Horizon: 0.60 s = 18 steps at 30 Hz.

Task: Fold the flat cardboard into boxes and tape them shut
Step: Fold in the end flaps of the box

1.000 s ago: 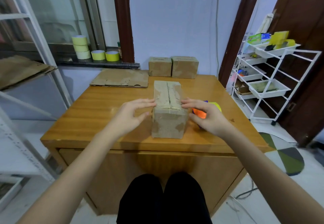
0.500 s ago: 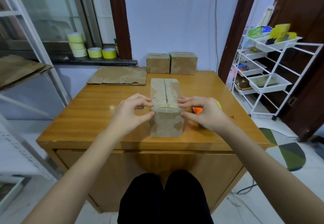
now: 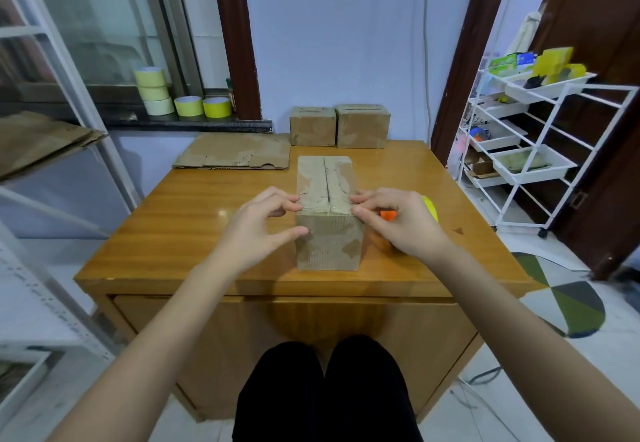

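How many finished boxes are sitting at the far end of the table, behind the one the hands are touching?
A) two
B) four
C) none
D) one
A: two closed boxes stand side by side at the far edge of the table, behind the box under the hands.

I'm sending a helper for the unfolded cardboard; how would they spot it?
Start at the wooden table. At its far left edge, under the windowsill, lies the flat cardboard sheet. Unlike the three boxes nearby, it is unfolded and lies flat.
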### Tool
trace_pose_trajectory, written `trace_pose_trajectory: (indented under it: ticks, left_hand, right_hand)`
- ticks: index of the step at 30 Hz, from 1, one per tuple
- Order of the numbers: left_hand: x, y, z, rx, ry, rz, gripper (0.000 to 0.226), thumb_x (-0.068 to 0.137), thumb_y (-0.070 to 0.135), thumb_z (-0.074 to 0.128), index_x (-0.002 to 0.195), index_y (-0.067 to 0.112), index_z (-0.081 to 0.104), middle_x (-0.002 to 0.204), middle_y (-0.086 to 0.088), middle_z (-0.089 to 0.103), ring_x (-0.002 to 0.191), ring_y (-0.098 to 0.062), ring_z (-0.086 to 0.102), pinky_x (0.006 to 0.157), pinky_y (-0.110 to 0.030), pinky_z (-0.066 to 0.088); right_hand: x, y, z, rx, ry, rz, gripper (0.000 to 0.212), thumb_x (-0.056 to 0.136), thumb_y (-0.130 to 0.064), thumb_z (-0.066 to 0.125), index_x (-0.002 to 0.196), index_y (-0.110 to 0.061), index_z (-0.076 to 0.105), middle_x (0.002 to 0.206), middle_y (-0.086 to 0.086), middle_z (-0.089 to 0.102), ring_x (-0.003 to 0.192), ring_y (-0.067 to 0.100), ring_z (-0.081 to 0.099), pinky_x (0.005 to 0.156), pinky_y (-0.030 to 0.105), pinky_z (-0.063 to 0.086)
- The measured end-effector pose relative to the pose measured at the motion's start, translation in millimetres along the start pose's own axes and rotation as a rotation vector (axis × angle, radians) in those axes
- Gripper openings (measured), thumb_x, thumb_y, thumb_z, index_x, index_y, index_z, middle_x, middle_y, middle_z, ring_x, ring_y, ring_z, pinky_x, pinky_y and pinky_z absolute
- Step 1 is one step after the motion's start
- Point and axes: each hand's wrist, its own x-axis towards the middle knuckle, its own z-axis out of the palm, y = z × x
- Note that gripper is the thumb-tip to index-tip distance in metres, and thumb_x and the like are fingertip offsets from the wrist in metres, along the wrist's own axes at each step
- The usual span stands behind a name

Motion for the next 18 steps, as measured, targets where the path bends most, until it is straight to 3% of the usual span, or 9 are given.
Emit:
trace_pose_trajectory:
  ticks: [6, 8, 11, 13, 16, 18]
  left_hand:
    - [0.5, -0.9, 8.2, 0.005, 0.070, 0.025, 0.024, 0.078, 0.015, 0.077, 0.100, 0.016, 0.068, 0.108, 0.017, 0.057, 0.104, -0.001, 0.058, 0.091, -0.012, 0.046]
    - [0.1, -0.4, 5.7, -0.004, 0.023, 0.015, 0.020, 0.081, 0.017, 0.073, 0.101, 0.017, 0.067, 0.111, 0.015, 0.057, 0.108, -0.002, 0.057, 0.093, -0.015, 0.045]
    - [4.3, 10.7, -4.1, -0.008, -0.060, -0.043, 0.019, 0.093, 0.029, 0.055, 0.098, 0.016, 0.067, 0.107, 0.011, 0.058, 0.105, -0.001, 0.055, 0.089, -0.018, 0.043]
    - [11.0, 18.1, -7.3, 0.093, -0.068, -0.072, 0.033, 0.097, 0.038, 0.044, 0.096, 0.014, 0.067, 0.098, 0.004, 0.057, 0.091, -0.007, 0.055, 0.077, -0.021, 0.042]
    - [18.5, 25.8, -3.1, 0.352, -0.010, -0.004, 0.032, 0.092, 0.045, 0.052, 0.085, 0.016, 0.064, 0.090, 0.006, 0.056, 0.081, -0.008, 0.052, 0.070, -0.027, 0.043]
    - [19.0, 26.6, 1.9, 0.506, 0.016, 0.067, 0.033, 0.089, 0.049, 0.054, 0.085, 0.017, 0.061, 0.090, 0.007, 0.055, 0.078, -0.009, 0.054, 0.064, -0.028, 0.045]
  right_hand:
    - [-8.5, 12.1, 5.4, 0.119, 0.000, -0.027, 0.016, 0.084, -0.014, 0.072, 0.099, -0.011, 0.074, 0.112, 0.001, 0.068, 0.117, 0.009, 0.059, 0.100, 0.030, 0.048]
    - [-9.9, 10.9, 3.4, 0.166, -0.032, 0.010, 0.019, 0.081, -0.020, 0.074, 0.100, -0.016, 0.073, 0.114, 0.000, 0.068, 0.119, 0.008, 0.057, 0.097, 0.028, 0.049]
    - [-0.2, -2.5, -1.4, 0.225, -0.027, 0.153, 0.015, 0.087, -0.033, 0.063, 0.083, -0.024, 0.075, 0.101, -0.004, 0.071, 0.106, 0.005, 0.062, 0.092, 0.028, 0.048]
    - [13.9, -10.2, -4.4, 0.072, -0.034, 0.206, 0.029, 0.087, -0.043, 0.062, 0.070, -0.023, 0.074, 0.087, -0.010, 0.069, 0.092, 0.005, 0.062, 0.084, 0.032, 0.047]
    - [28.6, -21.4, -2.2, -0.213, -0.076, 0.214, 0.038, 0.081, -0.052, 0.066, 0.064, -0.018, 0.066, 0.080, -0.015, 0.060, 0.095, 0.001, 0.054, 0.080, 0.035, 0.046]
    - [28.2, -22.7, 3.3, -0.313, -0.073, 0.162, 0.039, 0.082, -0.053, 0.064, 0.065, -0.019, 0.058, 0.079, -0.010, 0.056, 0.089, 0.008, 0.052, 0.075, 0.037, 0.046]
